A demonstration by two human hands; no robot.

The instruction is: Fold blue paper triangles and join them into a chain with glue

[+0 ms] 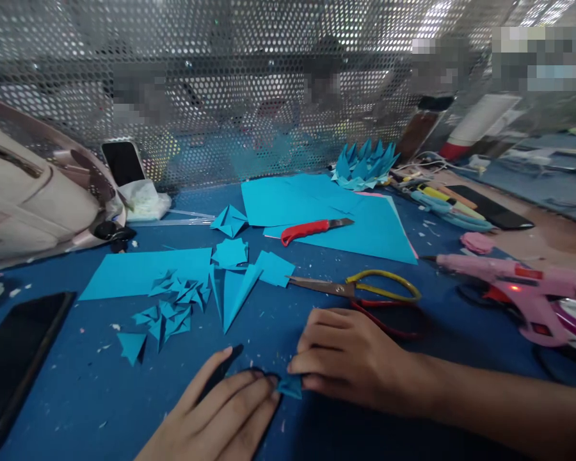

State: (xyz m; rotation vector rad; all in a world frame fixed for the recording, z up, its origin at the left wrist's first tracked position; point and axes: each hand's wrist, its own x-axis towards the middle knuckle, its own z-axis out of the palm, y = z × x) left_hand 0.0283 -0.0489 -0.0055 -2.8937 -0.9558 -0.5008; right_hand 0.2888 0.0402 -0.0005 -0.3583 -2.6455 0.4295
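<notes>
A small piece of folded blue paper (290, 386) lies low on the blue tabletop, between both hands. My right hand (343, 358) pinches its right side, with the fingers curled. My left hand (225, 413) rests flat, its fingers stretched out and their tips against the paper's left side. The thumb stands apart from the other fingers. Beyond them lie a blue paper cone (230, 298) with an open top and a heap of small folded blue triangles (166, 320). Blue paper squares (274, 267) lie partly beneath the tip of the scissors (338, 288).
A red-handled knife (307, 230) with its blade out rests on blue sheets (288, 200). To the right is a pink glue gun (518, 288) with a lit red lamp. A dark phone (22, 365) lies left; a spiky blue paper piece (366, 166) stands near the perforated metal panel (211, 83).
</notes>
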